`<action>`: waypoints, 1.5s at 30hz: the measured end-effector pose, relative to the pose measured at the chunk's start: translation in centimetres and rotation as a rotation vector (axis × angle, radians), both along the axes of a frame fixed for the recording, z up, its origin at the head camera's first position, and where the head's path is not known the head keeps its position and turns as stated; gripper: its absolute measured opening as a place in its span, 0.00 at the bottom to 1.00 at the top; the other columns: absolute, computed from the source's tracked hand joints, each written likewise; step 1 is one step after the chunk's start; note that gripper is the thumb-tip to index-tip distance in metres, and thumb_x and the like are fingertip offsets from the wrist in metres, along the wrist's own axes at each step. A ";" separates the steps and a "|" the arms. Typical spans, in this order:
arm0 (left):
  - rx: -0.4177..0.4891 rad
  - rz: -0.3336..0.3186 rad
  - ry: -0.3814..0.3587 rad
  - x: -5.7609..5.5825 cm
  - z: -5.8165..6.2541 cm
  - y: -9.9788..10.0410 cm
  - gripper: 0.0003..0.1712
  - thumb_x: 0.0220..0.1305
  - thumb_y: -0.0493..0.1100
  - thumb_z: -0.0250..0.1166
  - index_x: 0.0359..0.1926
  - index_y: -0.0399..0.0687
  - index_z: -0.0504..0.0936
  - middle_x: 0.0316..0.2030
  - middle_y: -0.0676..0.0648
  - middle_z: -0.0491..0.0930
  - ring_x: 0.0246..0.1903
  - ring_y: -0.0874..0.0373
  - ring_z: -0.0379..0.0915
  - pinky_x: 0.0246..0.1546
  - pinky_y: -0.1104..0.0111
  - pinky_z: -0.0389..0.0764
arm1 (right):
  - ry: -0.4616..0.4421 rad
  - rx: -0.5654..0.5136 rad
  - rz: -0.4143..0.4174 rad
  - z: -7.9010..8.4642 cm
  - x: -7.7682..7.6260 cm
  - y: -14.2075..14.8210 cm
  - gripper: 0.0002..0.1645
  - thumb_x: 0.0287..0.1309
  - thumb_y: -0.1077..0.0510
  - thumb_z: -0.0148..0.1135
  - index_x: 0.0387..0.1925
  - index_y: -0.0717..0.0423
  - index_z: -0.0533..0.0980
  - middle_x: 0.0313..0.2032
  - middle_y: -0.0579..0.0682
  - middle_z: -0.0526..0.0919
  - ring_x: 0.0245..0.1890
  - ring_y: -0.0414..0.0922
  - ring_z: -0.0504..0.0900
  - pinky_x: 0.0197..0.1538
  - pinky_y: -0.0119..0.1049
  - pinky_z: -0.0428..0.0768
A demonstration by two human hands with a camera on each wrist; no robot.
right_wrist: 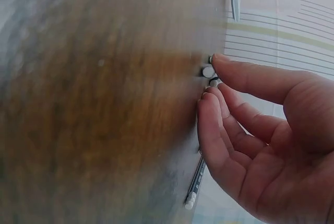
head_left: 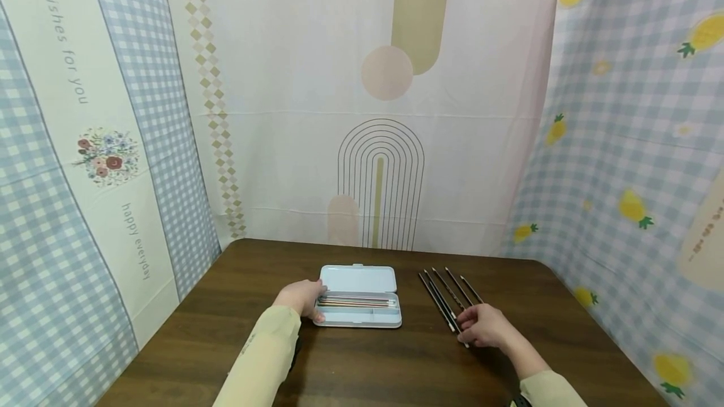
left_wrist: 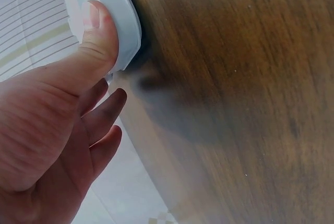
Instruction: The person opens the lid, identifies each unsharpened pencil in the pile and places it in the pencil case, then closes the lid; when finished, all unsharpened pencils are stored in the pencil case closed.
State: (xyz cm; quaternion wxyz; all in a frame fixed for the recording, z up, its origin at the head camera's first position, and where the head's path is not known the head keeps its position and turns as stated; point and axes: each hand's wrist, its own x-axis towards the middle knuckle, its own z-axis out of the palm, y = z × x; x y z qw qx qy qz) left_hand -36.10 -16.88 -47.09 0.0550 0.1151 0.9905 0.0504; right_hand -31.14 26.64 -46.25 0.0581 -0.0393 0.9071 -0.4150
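The dark pencils (head_left: 437, 302) lie at 3 o'clock from the open case (head_left: 359, 279). At their 4 o'clock, the right hand (head_left: 484, 326) has its grip curled, pinching near pencil ends. The left hand (head_left: 301, 297) pinches the case's 9 o'clock end. Picking up cleanly calls for fingertips low against the counter (head_left: 384, 369).

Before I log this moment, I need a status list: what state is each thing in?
Pencil case: open, on the table.
Lid: folded back on the far side.
Pencils in the case: lying lengthwise, far compartment.
Loose pencils: lying right of the case.
Left hand: holding the case's left end.
Right hand: at the loose pencils' near ends; grip unclear.
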 end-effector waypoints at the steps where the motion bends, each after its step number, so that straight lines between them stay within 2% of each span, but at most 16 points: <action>1: 0.006 0.014 -0.011 0.3 0.4 0.1 0.46 0.52 0.54 0.84 0.72 0.48 0.80 0.73 0.41 0.74 0.70 0.40 0.73 0.71 0.43 0.71 | -0.001 -0.007 0.002 -0.1 0.0 0.0 0.21 0.48 0.73 0.79 0.46 0.68 0.83 0.37 0.51 0.85 0.34 0.45 0.83 0.34 0.41 0.86; 5: -0.002 0.001 -0.011 -2.6 -2.7 -1.0 0.50 0.51 0.58 0.84 0.74 0.52 0.79 0.75 0.42 0.72 0.71 0.40 0.71 0.71 0.44 0.71 | 0.001 -0.028 0.007 -0.3 0.2 0.1 0.21 0.47 0.75 0.77 0.46 0.70 0.82 0.37 0.53 0.83 0.31 0.45 0.82 0.33 0.39 0.87; 6: -0.011 -0.006 -0.007 -3.9 -4.0 -1.5 0.51 0.50 0.60 0.84 0.75 0.54 0.78 0.76 0.43 0.72 0.71 0.41 0.71 0.71 0.44 0.71 | 0.003 -0.030 0.009 -0.3 0.2 0.1 0.21 0.47 0.75 0.77 0.45 0.71 0.82 0.37 0.54 0.83 0.31 0.44 0.82 0.33 0.39 0.87; 8: -0.011 -0.006 -0.010 -5.2 -5.2 -2.0 0.53 0.49 0.61 0.84 0.75 0.54 0.77 0.76 0.43 0.71 0.72 0.41 0.71 0.70 0.44 0.72 | 0.004 -0.035 0.013 -0.4 0.2 0.2 0.20 0.48 0.75 0.77 0.45 0.71 0.82 0.37 0.54 0.82 0.31 0.44 0.82 0.33 0.38 0.87; 11: -0.006 -0.003 -0.007 -6.3 -6.4 -2.3 0.53 0.49 0.61 0.84 0.75 0.54 0.77 0.76 0.44 0.72 0.72 0.42 0.71 0.70 0.45 0.72 | 0.003 -0.039 0.021 -0.4 0.2 0.3 0.20 0.48 0.75 0.77 0.45 0.71 0.82 0.36 0.53 0.83 0.30 0.44 0.82 0.33 0.38 0.87; 13: -0.002 -0.001 -0.008 -6.7 -6.7 -2.4 0.52 0.49 0.61 0.84 0.75 0.54 0.77 0.76 0.44 0.72 0.72 0.43 0.71 0.70 0.45 0.72 | 0.001 -0.039 0.029 -0.5 0.1 0.3 0.19 0.48 0.75 0.76 0.45 0.71 0.82 0.36 0.53 0.82 0.30 0.44 0.82 0.33 0.38 0.87; 17: -0.007 -0.014 0.005 -6.7 -6.8 -2.4 0.52 0.48 0.60 0.84 0.74 0.52 0.78 0.74 0.43 0.73 0.70 0.42 0.73 0.70 0.45 0.73 | -0.005 -0.039 0.045 -0.6 0.0 0.5 0.19 0.49 0.74 0.76 0.45 0.72 0.82 0.35 0.53 0.82 0.31 0.44 0.81 0.34 0.39 0.87; 27: -0.016 -0.021 0.020 -6.0 -6.2 -2.3 0.51 0.47 0.61 0.85 0.73 0.52 0.80 0.72 0.43 0.77 0.67 0.43 0.76 0.67 0.45 0.76 | -0.026 -0.049 0.045 -0.6 0.1 0.4 0.19 0.49 0.75 0.75 0.45 0.72 0.82 0.36 0.54 0.82 0.31 0.44 0.81 0.34 0.38 0.86; 33: -0.017 -0.045 0.040 -6.3 -6.5 -2.4 0.50 0.48 0.60 0.85 0.72 0.51 0.80 0.71 0.42 0.77 0.66 0.43 0.77 0.66 0.45 0.76 | -0.025 -0.042 0.035 -0.6 0.2 0.3 0.19 0.50 0.76 0.75 0.45 0.72 0.81 0.35 0.54 0.80 0.31 0.44 0.80 0.33 0.37 0.85; 40: -0.011 -0.025 0.021 -6.4 -6.6 -2.4 0.52 0.46 0.61 0.86 0.72 0.53 0.80 0.71 0.43 0.77 0.67 0.43 0.76 0.67 0.44 0.76 | -0.012 -0.035 0.027 -0.4 0.4 0.1 0.19 0.48 0.77 0.75 0.44 0.72 0.81 0.35 0.54 0.80 0.31 0.44 0.79 0.32 0.36 0.85; 45: -0.012 -0.035 0.032 -6.7 -6.8 -2.5 0.51 0.45 0.61 0.86 0.71 0.53 0.81 0.70 0.43 0.78 0.65 0.44 0.78 0.66 0.45 0.77 | 0.000 -0.023 0.020 -0.6 0.3 -0.1 0.18 0.49 0.76 0.75 0.44 0.71 0.81 0.35 0.53 0.80 0.31 0.45 0.79 0.33 0.37 0.85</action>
